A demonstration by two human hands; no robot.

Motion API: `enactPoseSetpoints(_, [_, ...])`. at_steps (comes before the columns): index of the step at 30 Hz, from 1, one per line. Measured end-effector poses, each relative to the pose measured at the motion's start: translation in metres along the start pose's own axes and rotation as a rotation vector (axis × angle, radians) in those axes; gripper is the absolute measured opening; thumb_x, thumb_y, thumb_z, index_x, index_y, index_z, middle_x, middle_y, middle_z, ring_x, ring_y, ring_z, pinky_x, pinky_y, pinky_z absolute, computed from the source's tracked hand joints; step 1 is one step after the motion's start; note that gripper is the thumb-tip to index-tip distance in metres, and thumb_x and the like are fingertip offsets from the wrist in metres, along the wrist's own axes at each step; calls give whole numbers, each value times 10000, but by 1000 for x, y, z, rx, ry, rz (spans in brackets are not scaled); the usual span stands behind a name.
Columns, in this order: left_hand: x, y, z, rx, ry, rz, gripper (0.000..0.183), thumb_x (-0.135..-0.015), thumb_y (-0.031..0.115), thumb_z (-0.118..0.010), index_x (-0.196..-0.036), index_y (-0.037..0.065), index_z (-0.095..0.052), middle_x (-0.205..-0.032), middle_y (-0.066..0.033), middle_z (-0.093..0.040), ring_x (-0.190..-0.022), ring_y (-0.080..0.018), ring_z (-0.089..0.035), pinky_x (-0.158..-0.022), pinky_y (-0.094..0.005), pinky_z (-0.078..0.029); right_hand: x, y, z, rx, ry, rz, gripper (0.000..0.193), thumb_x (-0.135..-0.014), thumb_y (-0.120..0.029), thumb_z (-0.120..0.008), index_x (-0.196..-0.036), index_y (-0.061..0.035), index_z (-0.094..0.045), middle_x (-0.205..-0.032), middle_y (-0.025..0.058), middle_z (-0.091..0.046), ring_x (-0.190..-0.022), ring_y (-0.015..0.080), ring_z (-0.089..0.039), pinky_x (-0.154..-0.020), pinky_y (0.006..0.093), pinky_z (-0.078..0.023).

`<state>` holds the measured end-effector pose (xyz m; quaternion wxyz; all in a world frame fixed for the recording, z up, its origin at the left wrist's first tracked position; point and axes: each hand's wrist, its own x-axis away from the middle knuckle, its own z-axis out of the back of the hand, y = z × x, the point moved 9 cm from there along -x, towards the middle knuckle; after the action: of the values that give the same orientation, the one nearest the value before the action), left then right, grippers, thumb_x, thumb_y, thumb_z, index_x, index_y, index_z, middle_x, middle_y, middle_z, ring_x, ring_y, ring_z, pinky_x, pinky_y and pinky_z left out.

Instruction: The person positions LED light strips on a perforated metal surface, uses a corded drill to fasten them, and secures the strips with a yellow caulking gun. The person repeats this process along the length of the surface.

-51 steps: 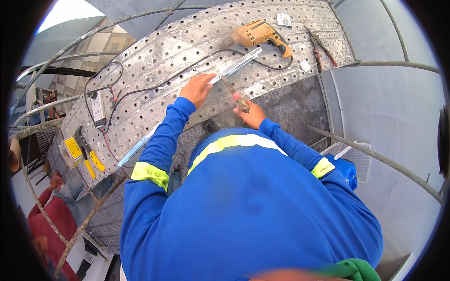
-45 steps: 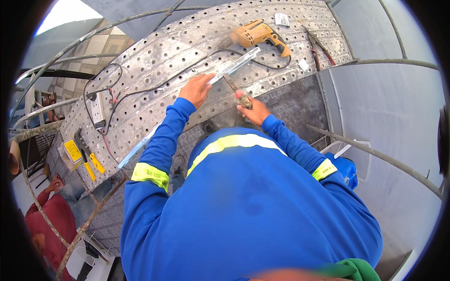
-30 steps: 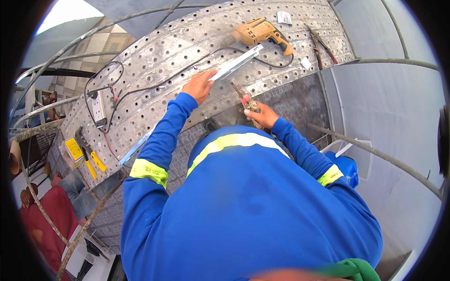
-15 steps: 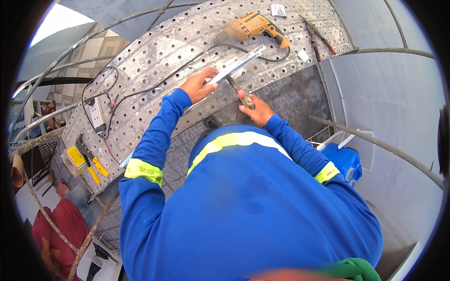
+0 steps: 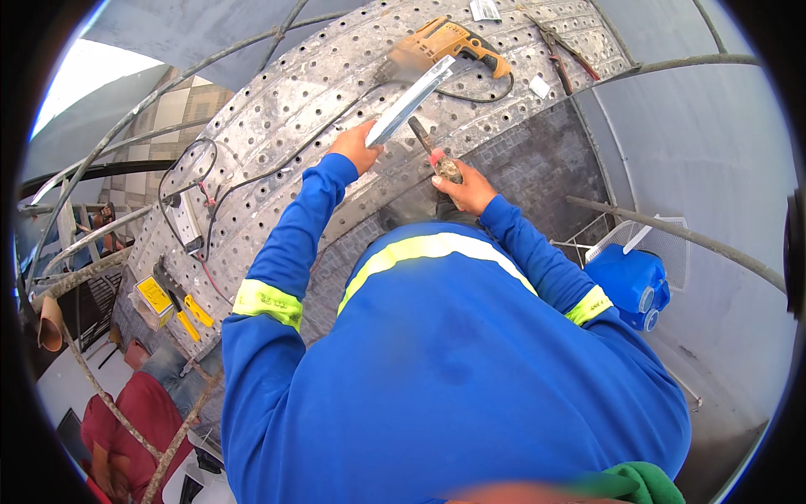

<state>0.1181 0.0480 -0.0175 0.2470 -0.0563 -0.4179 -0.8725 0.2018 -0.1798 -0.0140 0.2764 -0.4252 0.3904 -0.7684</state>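
Observation:
My left hand (image 5: pixel 356 149) is closed round the lower end of a shiny metal channel (image 5: pixel 410 101), which slants up and to the right over the perforated metal platform (image 5: pixel 277 172). In my right hand (image 5: pixel 470 188) is a flat-bladed hand tool (image 5: pixel 446 167) with a dark blade and a worn handle, red near the blade. Its blade points up and left, apart from the channel. Past the channel's far end lies a yellow corded drill (image 5: pixel 449 46), its cable running left across the platform.
Pliers-like tools (image 5: pixel 558 55) lie at the far right. A power strip (image 5: pixel 186 220), a yellow-labelled box (image 5: pixel 154 296) and yellow-handled tools (image 5: pixel 197 311) sit at the left. Scaffold bars (image 5: pixel 672 235) surround the platform. Blue containers (image 5: pixel 625 277) stand at right; a person in red (image 5: pixel 138 420) is lower left.
The channel now points more steeply up and has parted from the tool's blade, which it was touching or overlapping. My right hand has moved slightly right. The whole view has shifted a little.

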Motion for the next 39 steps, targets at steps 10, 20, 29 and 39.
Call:
enactPoseSetpoints(10, [11,18,19,-131,114,-9,558,-875,208,-748,-1378,20,-595,-1163,-272,-705,-1104,-441,-666,-969,-480,-519,-24,3,46,168,68,68,660,-945,-434,-726,-1422,-13,-551,-1246,183,-677,-1156,281,-642,-1016,387,-483])
enactPoseSetpoints(20, [10,14,17,-113,105,19,537,-878,211,-748,-1363,31,-608,-1193,-271,-697,-1134,-439,-656,-992,-489,-509,-31,-9,52,346,54,122,714,-948,-458,-707,-1470,-15,-505,-1425,256,-555,-1322,398,-545,-1115,442,-427])
enactPoseSetpoints(29, [11,18,10,-164,138,27,488,-883,216,-747,-1325,51,-623,-1185,-241,-708,-1118,-432,-661,-983,-497,-516,-31,-22,35,207,70,99,601,-934,-437,-737,-1319,3,-598,-1143,229,-697,-1080,363,-672,-946,426,-513])
enactPoseSetpoints(39, [1,12,-2,166,-77,49,507,-921,110,-694,-1410,47,-571,-1043,-165,-761,-771,-238,-762,-748,-383,-587,-23,-28,22,57,138,79,565,-912,-409,-762,-1259,12,-616,-1025,215,-716,-965,356,-690,-869,430,-530])
